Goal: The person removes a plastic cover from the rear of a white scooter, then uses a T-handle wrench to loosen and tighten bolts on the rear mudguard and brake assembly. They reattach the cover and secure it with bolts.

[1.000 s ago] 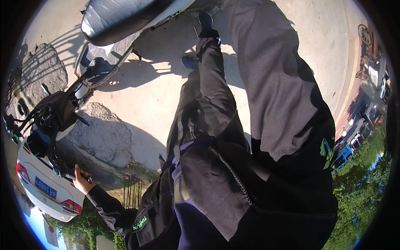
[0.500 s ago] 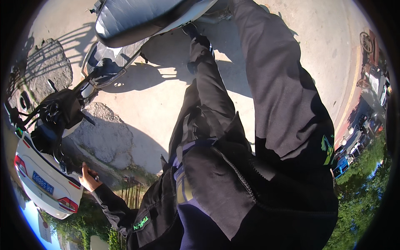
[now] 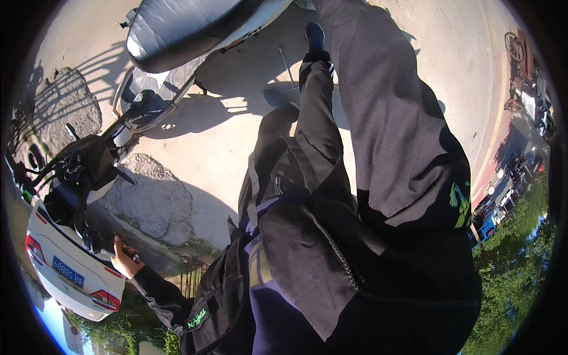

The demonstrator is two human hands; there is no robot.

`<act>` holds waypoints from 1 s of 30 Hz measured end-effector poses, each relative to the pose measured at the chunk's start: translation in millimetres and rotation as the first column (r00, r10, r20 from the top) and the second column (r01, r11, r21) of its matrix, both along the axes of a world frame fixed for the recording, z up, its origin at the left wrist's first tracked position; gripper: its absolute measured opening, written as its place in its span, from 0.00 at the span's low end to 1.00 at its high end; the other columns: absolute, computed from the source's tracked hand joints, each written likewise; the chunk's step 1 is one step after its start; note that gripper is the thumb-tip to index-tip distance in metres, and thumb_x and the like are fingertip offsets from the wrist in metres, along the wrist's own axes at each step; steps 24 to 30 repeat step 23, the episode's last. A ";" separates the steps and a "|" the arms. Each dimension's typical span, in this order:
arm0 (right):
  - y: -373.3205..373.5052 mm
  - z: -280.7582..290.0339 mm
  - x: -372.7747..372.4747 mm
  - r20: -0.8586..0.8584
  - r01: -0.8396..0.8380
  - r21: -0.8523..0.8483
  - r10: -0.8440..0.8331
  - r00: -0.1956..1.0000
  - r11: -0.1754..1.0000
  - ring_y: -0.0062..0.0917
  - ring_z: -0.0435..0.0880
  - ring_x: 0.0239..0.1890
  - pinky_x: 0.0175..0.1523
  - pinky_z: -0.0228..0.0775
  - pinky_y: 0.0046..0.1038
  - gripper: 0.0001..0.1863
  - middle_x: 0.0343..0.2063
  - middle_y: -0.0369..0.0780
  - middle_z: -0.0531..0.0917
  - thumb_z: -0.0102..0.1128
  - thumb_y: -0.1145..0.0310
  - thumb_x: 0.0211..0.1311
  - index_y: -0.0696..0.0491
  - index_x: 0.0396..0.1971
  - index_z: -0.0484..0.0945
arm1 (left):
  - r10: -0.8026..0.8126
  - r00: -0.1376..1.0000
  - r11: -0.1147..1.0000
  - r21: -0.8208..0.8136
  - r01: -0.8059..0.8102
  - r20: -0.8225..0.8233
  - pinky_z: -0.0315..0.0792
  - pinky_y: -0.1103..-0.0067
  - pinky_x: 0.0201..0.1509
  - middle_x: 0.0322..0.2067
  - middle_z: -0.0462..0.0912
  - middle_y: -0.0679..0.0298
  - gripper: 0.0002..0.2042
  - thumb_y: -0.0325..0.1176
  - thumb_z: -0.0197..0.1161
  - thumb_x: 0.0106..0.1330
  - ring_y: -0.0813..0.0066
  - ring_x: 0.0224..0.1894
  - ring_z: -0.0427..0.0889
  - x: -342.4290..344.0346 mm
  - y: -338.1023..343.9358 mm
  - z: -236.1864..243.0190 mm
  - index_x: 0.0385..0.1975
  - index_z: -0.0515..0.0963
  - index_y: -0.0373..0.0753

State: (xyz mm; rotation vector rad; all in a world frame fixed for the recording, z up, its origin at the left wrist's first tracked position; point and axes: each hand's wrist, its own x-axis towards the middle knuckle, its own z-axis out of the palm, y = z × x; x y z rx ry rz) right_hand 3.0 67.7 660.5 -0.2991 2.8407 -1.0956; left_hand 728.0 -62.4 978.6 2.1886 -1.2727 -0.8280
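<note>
A scooter stands to my left, its black padded seat (image 3: 189, 29) at the top and its dark handlebar assembly (image 3: 80, 168) at the far left. My left hand (image 3: 125, 260) is closed round the end of the handlebar on the side nearest me. Its fingers are curled, and part of the grip is hidden by them. My right arm, in a black sleeve (image 3: 384, 106), reaches up past the seat toward the scooter's rear. The right hand lies beyond the upper edge. Below the seat shows the grey footboard (image 3: 157, 89).
My shoes (image 3: 315, 36) stand on pale concrete (image 3: 201, 151) beside a thin metal rod (image 3: 286, 66). Rough rocks (image 3: 151, 192) lie near the front of the scooter. A white car (image 3: 74, 266) is parked beyond the handlebar. Parked vehicles (image 3: 503, 195) line the far right.
My feet have shifted, the forward one to the right, and the thin rod has come into sight. The seat sits slightly further left in view. My left hand stays at the handlebar.
</note>
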 end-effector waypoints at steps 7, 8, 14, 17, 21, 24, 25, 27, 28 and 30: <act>-6.5 2.6 -0.7 -0.031 -0.015 -0.066 0.013 0.999 0.998 0.55 0.85 0.49 0.54 0.76 0.51 0.32 0.47 0.62 0.83 0.48 0.48 0.72 0.62 0.61 0.61 | 0.024 1.000 0.997 0.070 -0.025 0.011 0.62 0.81 0.18 0.19 0.72 0.73 0.13 0.37 0.72 0.67 0.83 0.16 0.70 1.7 -11.4 7.6 0.24 0.74 0.45; -5.7 2.2 1.3 -0.030 -0.014 -0.071 0.012 0.999 0.997 0.55 0.85 0.49 0.54 0.76 0.51 0.32 0.47 0.62 0.83 0.48 0.48 0.72 0.61 0.61 0.60 | 0.004 1.000 0.997 0.083 -0.004 0.003 0.62 0.81 0.18 0.19 0.73 0.73 0.13 0.37 0.73 0.67 0.83 0.16 0.70 9.6 -14.1 8.3 0.25 0.75 0.46; -4.8 5.2 -10.2 -0.039 0.026 -0.093 -0.029 0.999 0.995 0.56 0.85 0.49 0.54 0.76 0.51 0.32 0.46 0.62 0.83 0.49 0.48 0.72 0.61 0.61 0.60 | 0.025 1.000 0.999 0.022 -0.024 -0.016 0.62 0.81 0.16 0.17 0.69 0.72 0.11 0.33 0.70 0.68 0.82 0.14 0.67 -10.2 -8.2 -0.5 0.26 0.74 0.44; -21.5 36.2 19.5 0.266 0.090 -0.082 -0.065 0.962 0.993 0.56 0.84 0.51 0.56 0.75 0.50 0.31 0.53 0.61 0.80 0.51 0.48 0.71 0.53 0.63 0.60 | 0.050 0.998 0.999 -0.003 -0.050 -0.026 0.61 0.82 0.15 0.17 0.69 0.73 0.11 0.33 0.71 0.67 0.83 0.13 0.65 12.9 4.9 3.2 0.27 0.74 0.44; -12.4 10.0 9.5 -0.019 0.121 -0.008 -0.121 0.992 0.993 0.54 0.87 0.40 0.48 0.81 0.48 0.29 0.35 0.60 0.86 0.56 0.58 0.67 0.62 0.56 0.56 | 0.079 0.997 0.997 0.022 -0.079 0.003 0.63 0.78 0.15 0.17 0.70 0.71 0.10 0.32 0.71 0.65 0.80 0.12 0.65 28.7 -4.5 -23.5 0.28 0.74 0.43; -28.8 15.3 -0.3 -0.019 0.141 -0.007 -0.141 0.990 0.990 0.54 0.88 0.41 0.48 0.81 0.48 0.29 0.35 0.60 0.86 0.56 0.58 0.68 0.62 0.56 0.56 | 0.090 0.996 0.996 0.001 -0.090 -0.002 0.64 0.77 0.15 0.17 0.70 0.70 0.10 0.33 0.71 0.64 0.79 0.12 0.65 26.0 -16.4 -23.2 0.29 0.74 0.43; -28.8 15.3 -0.3 -0.019 0.141 -0.007 -0.141 0.990 0.990 0.54 0.88 0.41 0.48 0.81 0.48 0.29 0.35 0.60 0.86 0.56 0.58 0.68 0.62 0.56 0.56 | 0.090 0.996 0.996 0.001 -0.090 -0.002 0.64 0.77 0.15 0.17 0.70 0.70 0.10 0.33 0.71 0.64 0.79 0.12 0.65 26.0 -16.4 -23.2 0.29 0.74 0.43; -28.8 15.3 -0.3 -0.019 0.141 -0.007 -0.141 0.990 0.990 0.54 0.88 0.41 0.48 0.81 0.48 0.29 0.35 0.60 0.86 0.56 0.58 0.68 0.62 0.56 0.56 | 0.090 0.996 0.996 0.001 -0.090 -0.002 0.64 0.77 0.15 0.17 0.70 0.70 0.10 0.33 0.71 0.64 0.79 0.12 0.65 26.0 -16.4 -23.2 0.29 0.74 0.43; -28.8 15.3 -0.3 -0.019 0.141 -0.007 -0.141 0.990 0.990 0.54 0.88 0.41 0.48 0.81 0.48 0.29 0.35 0.60 0.86 0.56 0.58 0.68 0.62 0.56 0.56 | 0.090 0.996 0.996 0.001 -0.090 -0.002 0.64 0.77 0.15 0.17 0.70 0.70 0.10 0.33 0.71 0.64 0.79 0.12 0.65 26.0 -16.4 -23.2 0.29 0.74 0.43; -28.8 15.3 -0.3 -0.019 0.141 -0.007 -0.141 0.990 0.990 0.54 0.88 0.41 0.48 0.81 0.48 0.29 0.35 0.60 0.86 0.56 0.58 0.68 0.62 0.56 0.56 | 0.090 0.996 0.996 0.001 -0.090 -0.002 0.64 0.77 0.15 0.17 0.70 0.70 0.10 0.33 0.71 0.64 0.79 0.12 0.65 26.0 -16.4 -23.2 0.29 0.74 0.43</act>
